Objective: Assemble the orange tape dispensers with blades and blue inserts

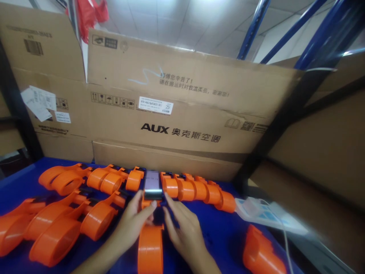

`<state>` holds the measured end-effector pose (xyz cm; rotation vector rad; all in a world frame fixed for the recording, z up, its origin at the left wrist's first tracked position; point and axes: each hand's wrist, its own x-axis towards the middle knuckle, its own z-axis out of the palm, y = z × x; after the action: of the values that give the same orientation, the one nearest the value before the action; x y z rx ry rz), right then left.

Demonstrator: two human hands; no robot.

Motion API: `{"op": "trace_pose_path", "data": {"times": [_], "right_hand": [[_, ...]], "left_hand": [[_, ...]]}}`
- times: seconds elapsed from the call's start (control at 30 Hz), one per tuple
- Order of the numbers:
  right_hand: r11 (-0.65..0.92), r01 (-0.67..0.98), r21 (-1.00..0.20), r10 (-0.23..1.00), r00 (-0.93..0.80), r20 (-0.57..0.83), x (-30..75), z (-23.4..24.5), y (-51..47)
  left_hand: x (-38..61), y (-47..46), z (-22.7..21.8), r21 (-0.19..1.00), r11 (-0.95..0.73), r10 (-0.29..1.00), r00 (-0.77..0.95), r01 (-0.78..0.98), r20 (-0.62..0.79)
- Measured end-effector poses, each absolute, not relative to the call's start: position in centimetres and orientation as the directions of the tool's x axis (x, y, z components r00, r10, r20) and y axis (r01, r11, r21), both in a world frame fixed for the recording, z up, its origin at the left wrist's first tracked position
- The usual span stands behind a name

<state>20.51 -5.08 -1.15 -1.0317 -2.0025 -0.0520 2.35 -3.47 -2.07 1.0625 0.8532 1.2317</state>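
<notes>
At the front centre, an orange tape dispenser (pixel 150 249) points away from me, its round hub towards me. A serrated metal blade (pixel 153 192) and a pale panel with faint print show at its far end. My left hand (pixel 137 213) is closed on its left side, thumb on top and fingers partly hidden. Against its right side are the fingertips of my right hand (pixel 184 224), steadying it near the blade and a dark part (pixel 159 216). The fingers of the right hand are fairly straight.
Several orange dispensers (pixel 97 219) lie in rows on the blue surface (pixel 215 232) at left, with more (pixel 199 190) behind my right hand. Another dispenser (pixel 262 253) lies front right. A plastic bag (pixel 265 213) and white cable (pixel 286 243) are nearby. Cardboard (pixel 182 125) walls the back.
</notes>
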Motion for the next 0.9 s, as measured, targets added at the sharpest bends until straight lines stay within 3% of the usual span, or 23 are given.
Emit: {"op": "trace_pose_path", "data": {"times": [0.23, 0.4, 0.47, 0.57, 0.67, 0.8, 0.9], "right_hand": [[0.656, 0.728, -0.197, 0.618, -0.368, 0.695, 20.3, -0.9, -5.1], [0.656, 0.721, -0.224, 0.645, -0.382, 0.662, 20.1, -0.8, -5.4], [0.657, 0.689, -0.306, 0.670, -0.348, 0.656, 20.1, -0.7, -5.4], [0.600, 0.577, -0.555, 0.751, -0.166, 0.639, 20.4, -0.3, -5.5], [0.463, 0.340, -0.819, 0.872, -0.011, 0.489, 20.7, 0.1, -5.5], [0.300, 0.042, -0.953, 0.940, -0.181, 0.288, 20.9, 0.6, -5.4], [0.239, -0.040, -0.970, 0.937, -0.253, 0.242, 20.5, 0.5, -5.5]], "left_hand": [[2.3, -3.2, -2.6, 0.957, -0.012, 0.987, 0.148, -0.291, 0.057], [2.2, -2.8, -3.1, 0.955, -0.036, 0.988, 0.130, -0.293, 0.077], [2.2, -2.7, -3.0, 0.951, -0.034, 0.986, 0.147, -0.308, 0.083], [2.3, -3.1, -2.3, 0.933, 0.019, 0.972, 0.227, -0.359, 0.068], [2.5, -3.8, -1.5, 0.896, 0.135, 0.953, 0.304, -0.423, 0.000], [2.6, -4.9, -1.1, 0.854, 0.301, 0.902, 0.417, -0.424, -0.111], [2.5, -5.3, -1.0, 0.872, 0.297, 0.870, 0.487, -0.390, -0.078]]}}
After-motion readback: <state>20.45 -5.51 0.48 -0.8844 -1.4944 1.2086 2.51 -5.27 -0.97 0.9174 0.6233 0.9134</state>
